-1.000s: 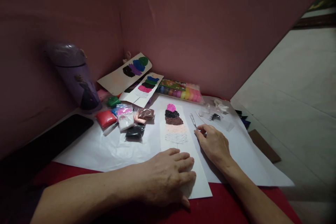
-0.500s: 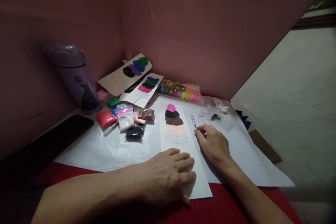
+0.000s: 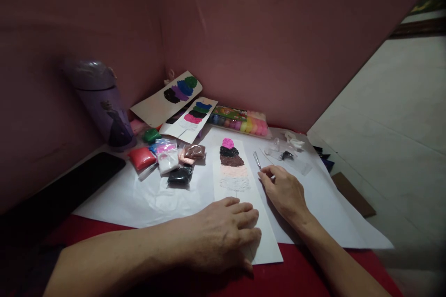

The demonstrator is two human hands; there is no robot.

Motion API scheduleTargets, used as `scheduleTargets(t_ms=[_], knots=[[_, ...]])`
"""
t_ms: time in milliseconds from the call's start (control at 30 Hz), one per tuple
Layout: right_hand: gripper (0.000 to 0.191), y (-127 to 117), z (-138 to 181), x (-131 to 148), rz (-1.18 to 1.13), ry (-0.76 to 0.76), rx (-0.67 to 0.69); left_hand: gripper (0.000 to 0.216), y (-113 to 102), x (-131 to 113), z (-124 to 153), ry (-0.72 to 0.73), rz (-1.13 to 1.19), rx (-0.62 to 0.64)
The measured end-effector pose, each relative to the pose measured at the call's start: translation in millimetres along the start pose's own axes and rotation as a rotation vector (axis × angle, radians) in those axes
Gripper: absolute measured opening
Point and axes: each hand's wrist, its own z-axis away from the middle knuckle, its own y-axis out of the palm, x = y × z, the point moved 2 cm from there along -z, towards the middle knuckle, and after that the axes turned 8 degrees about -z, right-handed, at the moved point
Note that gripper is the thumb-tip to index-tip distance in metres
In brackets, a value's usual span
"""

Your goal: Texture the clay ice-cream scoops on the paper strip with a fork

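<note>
Clay (image 3: 141,159) in clear packets (image 3: 194,151) near card (image 3: 232,172)

A red tabletop (image 3: 87,228) shows along the near side — a large white sheet (image 3: 121,199) lies across it.

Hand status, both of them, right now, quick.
Left hand: open, laid palm down on the painted card.
Right hand: closed, holding the slim silver tool at its near end.

Left hand (image 3: 226,234) and right hand (image 3: 286,192): bare. Left forearm (image 3: 125,253) and right forearm (image 3: 336,255): bare as far as visible, tapering toward wrists.
</note>
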Motion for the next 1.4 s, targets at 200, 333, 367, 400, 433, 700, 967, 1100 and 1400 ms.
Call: scheduleTargets(t_ms=[200, 333, 367, 400, 433, 700, 967, 1100, 1400], knots=[[0.021, 0, 0, -2, 0.008, -0.042, -0.037, 0.04, 0, 0, 0, 0.012, -0.03, 0.002], [0.022, -3, 0, 0, -0.031, -0.039, -0.087, 0.036, 1, 0, 1, 0.02, -0.045, -0.016], [0.022, -4, 0, 0, -0.046, -0.034, -0.099, 0.033, 1, 0, 2, 0.02, -0.052, -0.02], [0.021, -5, 0, 1, -0.062, -0.029, -0.11, 0.03, 1, 0, 2, 0.019, -0.061, -0.024], [0.02, -6, 0, 1, -0.079, -0.029, -0.121, 0.028, 1, 0, 2, 0.018, -0.069, -0.029], [0.035, -6, 1, 4, -0.141, -0.159, -0.195, 0.025, 0, 0, -1, 0.034, -0.076, 0.005], [0.019, -3, 0, 7, -0.263, -0.281, -0.149, 0.023, 2, 1, -4, 0.038, -0.028, 0.005], [0.024, -6, -2, 6, -0.27, -0.333, -0.2, 0.024, 2, 1, -5, 0.042, -0.012, 0.004], [0.028, -3, 6, 9, -0.351, -0.487, -0.355, 0.027, 5, 3, -5, 0.074, -0.042, 0.042]])
